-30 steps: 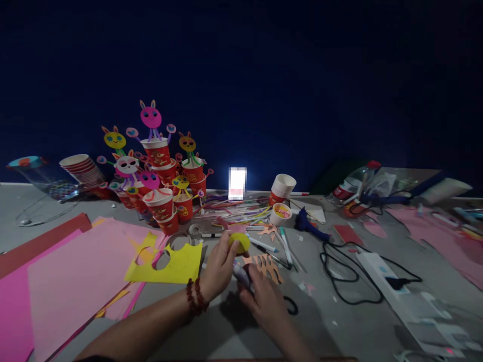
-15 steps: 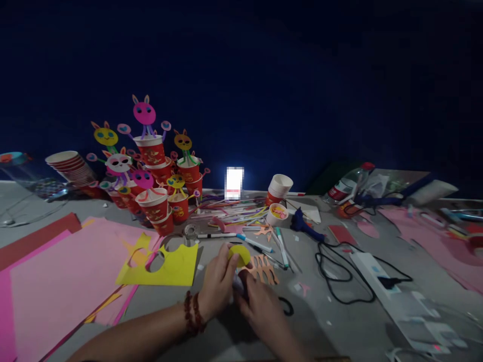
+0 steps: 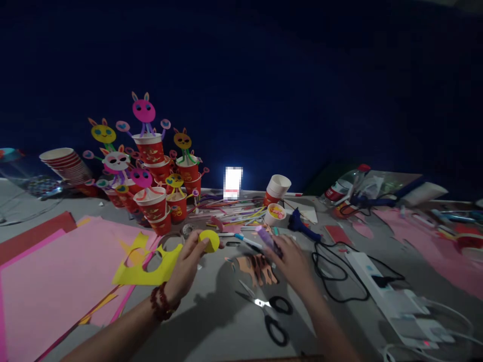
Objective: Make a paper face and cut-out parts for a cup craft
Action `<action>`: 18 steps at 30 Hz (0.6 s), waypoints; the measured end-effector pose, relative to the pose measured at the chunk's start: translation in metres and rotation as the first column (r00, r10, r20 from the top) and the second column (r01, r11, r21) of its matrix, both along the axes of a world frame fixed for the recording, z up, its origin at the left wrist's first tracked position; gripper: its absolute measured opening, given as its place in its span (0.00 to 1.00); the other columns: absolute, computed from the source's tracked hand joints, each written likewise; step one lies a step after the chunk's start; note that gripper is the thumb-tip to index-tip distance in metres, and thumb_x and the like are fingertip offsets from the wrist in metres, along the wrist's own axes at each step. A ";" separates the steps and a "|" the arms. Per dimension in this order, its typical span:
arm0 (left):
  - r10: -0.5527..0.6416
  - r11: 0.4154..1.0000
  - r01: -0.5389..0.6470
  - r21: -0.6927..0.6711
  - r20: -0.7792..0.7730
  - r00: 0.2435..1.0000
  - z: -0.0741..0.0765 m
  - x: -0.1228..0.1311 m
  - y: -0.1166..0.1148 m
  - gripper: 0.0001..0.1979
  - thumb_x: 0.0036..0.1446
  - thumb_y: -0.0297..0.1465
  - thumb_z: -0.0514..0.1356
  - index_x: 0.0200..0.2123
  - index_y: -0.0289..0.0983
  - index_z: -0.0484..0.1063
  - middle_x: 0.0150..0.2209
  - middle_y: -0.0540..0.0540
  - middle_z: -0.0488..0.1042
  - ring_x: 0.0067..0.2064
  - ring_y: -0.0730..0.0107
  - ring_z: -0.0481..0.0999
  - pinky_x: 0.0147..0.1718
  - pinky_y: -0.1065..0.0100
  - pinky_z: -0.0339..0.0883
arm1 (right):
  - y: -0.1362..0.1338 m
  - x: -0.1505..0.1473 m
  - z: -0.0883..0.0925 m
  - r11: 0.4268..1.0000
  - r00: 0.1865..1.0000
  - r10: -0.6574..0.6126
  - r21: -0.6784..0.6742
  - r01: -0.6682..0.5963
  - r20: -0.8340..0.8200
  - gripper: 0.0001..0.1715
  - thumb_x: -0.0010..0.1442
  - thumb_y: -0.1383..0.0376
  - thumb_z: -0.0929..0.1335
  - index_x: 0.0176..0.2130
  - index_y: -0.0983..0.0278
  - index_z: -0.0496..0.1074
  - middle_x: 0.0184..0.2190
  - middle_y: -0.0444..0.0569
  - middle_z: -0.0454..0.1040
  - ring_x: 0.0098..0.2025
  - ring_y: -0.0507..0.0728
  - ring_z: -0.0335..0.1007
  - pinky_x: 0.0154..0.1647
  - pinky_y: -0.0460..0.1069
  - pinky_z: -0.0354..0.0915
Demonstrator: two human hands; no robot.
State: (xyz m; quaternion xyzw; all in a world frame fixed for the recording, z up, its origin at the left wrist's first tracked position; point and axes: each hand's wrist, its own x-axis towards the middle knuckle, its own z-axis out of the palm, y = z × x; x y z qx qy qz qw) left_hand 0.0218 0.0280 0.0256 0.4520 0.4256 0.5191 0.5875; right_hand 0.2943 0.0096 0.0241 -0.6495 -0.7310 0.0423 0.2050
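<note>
My left hand point(image 3: 190, 259) pinches a round yellow paper disc point(image 3: 210, 242) at its edge, above the table. Wrapped in the fingers of my right hand point(image 3: 292, 259) is a thick purple glue stick point(image 3: 265, 235), its pale end pointing up and left; the rest is partly hidden by the hand. Between and below both hands lie black-handled scissors point(image 3: 260, 302) with blades apart. Orange paper cut-outs point(image 3: 256, 269) rest just beyond them. A yellow sheet with round holes point(image 3: 147, 274) lies left of my left hand.
Red paper cups with animal figures point(image 3: 153, 151) stand at the back left, beside pink paper sheets point(image 3: 56, 281). Pipe cleaners point(image 3: 230, 213) and pens point(image 3: 247, 241) lie ahead. A blue glue gun point(image 3: 302, 226), its black cord and a white power strip point(image 3: 377, 286) lie right.
My hands, close together before, are now apart: the left with the yellow disc moved left, the right with the purple stick moved right and away from me. The scissors and cut-outs show more fully.
</note>
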 end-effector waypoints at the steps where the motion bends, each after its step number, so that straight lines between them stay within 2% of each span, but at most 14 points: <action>1: -0.036 0.999 0.036 -0.010 -0.005 0.999 -0.004 -0.003 -0.002 0.13 0.61 0.41 0.59 0.40 0.36 0.69 0.36 0.45 0.78 0.41 0.62 0.77 0.45 0.63 0.68 | 0.010 0.008 -0.002 1.000 0.996 -0.016 -0.015 0.017 0.089 0.13 0.65 0.60 0.65 0.46 0.64 0.73 0.43 0.55 0.76 0.46 0.64 0.70 0.48 0.55 0.62; 2: -0.074 0.997 0.074 -0.020 -0.010 0.997 -0.008 -0.005 -0.005 0.13 0.61 0.41 0.59 0.40 0.36 0.69 0.37 0.45 0.78 0.41 0.63 0.77 0.45 0.63 0.68 | 0.018 0.013 -0.006 0.999 0.988 -0.013 -0.028 0.018 0.154 0.12 0.64 0.61 0.66 0.46 0.64 0.73 0.42 0.55 0.77 0.46 0.65 0.70 0.48 0.55 0.62; 4: -0.117 0.993 0.116 -0.020 -0.027 0.993 -0.013 -0.005 -0.012 0.12 0.62 0.40 0.58 0.39 0.37 0.68 0.36 0.46 0.78 0.40 0.64 0.77 0.44 0.64 0.68 | 0.030 0.015 -0.012 0.999 0.983 -0.003 -0.038 0.010 0.183 0.10 0.62 0.64 0.68 0.44 0.64 0.75 0.41 0.56 0.77 0.45 0.65 0.70 0.46 0.55 0.62; 7: -0.146 0.989 0.147 0.014 -0.045 0.988 -0.014 -0.003 -0.019 0.11 0.63 0.40 0.57 0.38 0.37 0.67 0.35 0.47 0.77 0.38 0.65 0.76 0.41 0.65 0.69 | 0.032 0.003 -0.015 1.000 0.986 -0.014 0.004 0.013 0.169 0.12 0.61 0.66 0.69 0.45 0.65 0.74 0.44 0.59 0.76 0.47 0.67 0.69 0.49 0.58 0.62; 9: -0.156 0.986 0.160 0.050 -0.065 0.986 -0.013 -0.001 -0.023 0.11 0.64 0.40 0.56 0.39 0.37 0.67 0.35 0.47 0.75 0.37 0.66 0.75 0.38 0.66 0.70 | 0.021 -0.014 -0.010 0.997 0.998 -0.007 0.080 0.002 0.063 0.12 0.62 0.65 0.68 0.46 0.64 0.73 0.46 0.59 0.75 0.50 0.67 0.68 0.52 0.60 0.61; 11: -0.131 0.984 0.144 0.105 -0.122 0.984 -0.011 0.000 -0.025 0.10 0.65 0.39 0.55 0.39 0.38 0.67 0.34 0.47 0.74 0.36 0.67 0.75 0.37 0.67 0.70 | 0.002 -0.036 -0.004 0.988 0.979 0.092 0.137 -0.068 -0.181 0.07 0.64 0.63 0.66 0.41 0.62 0.73 0.42 0.54 0.76 0.48 0.64 0.69 0.51 0.57 0.63; 14: -0.044 0.973 0.092 0.210 -0.223 0.974 -0.011 0.004 -0.029 0.09 0.66 0.37 0.54 0.40 0.37 0.68 0.36 0.46 0.73 0.36 0.67 0.75 0.37 0.67 0.70 | -0.027 -0.072 0.003 0.974 0.799 0.222 0.088 -0.209 -0.560 0.06 0.65 0.63 0.65 0.37 0.61 0.72 0.35 0.48 0.76 0.38 0.57 0.72 0.39 0.49 0.69; 16: 0.010 0.957 0.069 0.280 -0.274 0.962 -0.011 0.006 -0.031 0.08 0.67 0.35 0.53 0.42 0.37 0.69 0.37 0.46 0.74 0.37 0.67 0.76 0.38 0.67 0.70 | -0.041 -0.092 0.002 0.969 0.705 0.234 0.100 -0.228 -0.669 0.06 0.65 0.64 0.65 0.36 0.61 0.72 0.34 0.47 0.76 0.37 0.56 0.73 0.38 0.48 0.69; 18: 0.048 0.931 0.078 0.357 -0.332 0.942 -0.012 0.008 -0.033 0.07 0.67 0.32 0.53 0.44 0.38 0.70 0.39 0.45 0.75 0.40 0.66 0.76 0.41 0.67 0.70 | -0.047 -0.106 -0.001 0.977 0.635 0.201 0.101 -0.190 -0.746 0.06 0.65 0.64 0.65 0.40 0.60 0.73 0.37 0.49 0.76 0.40 0.56 0.74 0.40 0.48 0.71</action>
